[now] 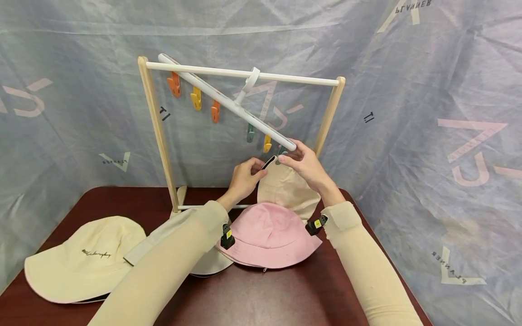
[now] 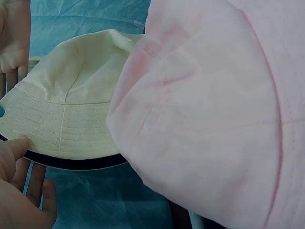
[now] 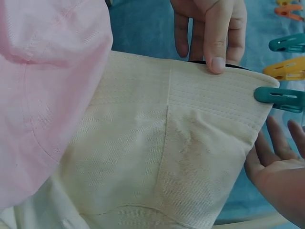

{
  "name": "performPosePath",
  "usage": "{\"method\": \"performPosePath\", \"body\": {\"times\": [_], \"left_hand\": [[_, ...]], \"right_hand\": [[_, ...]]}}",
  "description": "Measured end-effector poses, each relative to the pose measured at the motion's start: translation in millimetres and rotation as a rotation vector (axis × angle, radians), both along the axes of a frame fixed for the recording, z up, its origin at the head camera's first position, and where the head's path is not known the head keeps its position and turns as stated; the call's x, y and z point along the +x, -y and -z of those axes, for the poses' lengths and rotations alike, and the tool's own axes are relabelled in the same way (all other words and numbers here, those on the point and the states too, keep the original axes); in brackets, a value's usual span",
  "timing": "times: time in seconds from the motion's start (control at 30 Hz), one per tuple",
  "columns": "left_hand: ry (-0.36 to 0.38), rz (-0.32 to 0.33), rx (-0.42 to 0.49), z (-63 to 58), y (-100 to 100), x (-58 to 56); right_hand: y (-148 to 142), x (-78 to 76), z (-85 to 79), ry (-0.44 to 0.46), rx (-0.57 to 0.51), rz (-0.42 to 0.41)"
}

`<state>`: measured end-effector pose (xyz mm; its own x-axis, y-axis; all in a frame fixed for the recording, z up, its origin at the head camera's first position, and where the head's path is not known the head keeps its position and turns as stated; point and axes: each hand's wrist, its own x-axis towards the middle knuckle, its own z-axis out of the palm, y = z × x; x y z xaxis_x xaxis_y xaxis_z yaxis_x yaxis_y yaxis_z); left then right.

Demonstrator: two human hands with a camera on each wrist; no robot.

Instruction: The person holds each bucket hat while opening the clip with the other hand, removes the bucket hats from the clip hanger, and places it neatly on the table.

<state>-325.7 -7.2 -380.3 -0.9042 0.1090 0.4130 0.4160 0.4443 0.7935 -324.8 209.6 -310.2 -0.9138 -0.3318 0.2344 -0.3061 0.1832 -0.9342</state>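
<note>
A cream bucket hat (image 1: 287, 185) hangs by its brim from a teal clip (image 3: 276, 98) at the low right end of a white clip hanger (image 1: 228, 103). My left hand (image 1: 246, 176) pinches the dark-lined brim, thumb on the cream face, as the left wrist view shows. Beside the clip and the hanger's end is my right hand (image 1: 306, 165); its fingers are spread loosely by the hat's edge in the right wrist view. A pink bucket hat (image 1: 269, 235) covers part of the cream one in both wrist views.
The hanger hooks over the white bar of a wooden-legged rack (image 1: 154, 117) and tilts down rightward. Orange clips (image 1: 174, 85) and yellow clips (image 1: 196, 98) hang along it. Another cream hat (image 1: 89, 258) and a partly hidden pale hat (image 1: 214, 265) lie on the dark red table (image 1: 261, 299).
</note>
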Motion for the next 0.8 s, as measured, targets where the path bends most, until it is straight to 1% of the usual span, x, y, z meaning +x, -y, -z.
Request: {"method": "performPosePath", "body": {"times": [0.17,0.33,0.53,0.8], "left_hand": [[-0.004,0.004,0.002,-0.8,-1.1,0.2],[-0.007,0.001,0.006,-1.5,-1.5,1.0],[0.004,-0.001,0.005,-1.4,-1.6,1.0],[0.019,-0.003,0.004,-1.7,-1.5,2.1]], "right_hand": [[1.1,-3.4,2.4,0.018,-0.061,-0.051],[2.1,-7.7,4.7,0.041,-0.116,-0.078],[4.9,-9.3,4.5,0.088,-0.179,-0.083],[7.8,-14.1,8.3,0.09,-0.249,-0.09]]}}
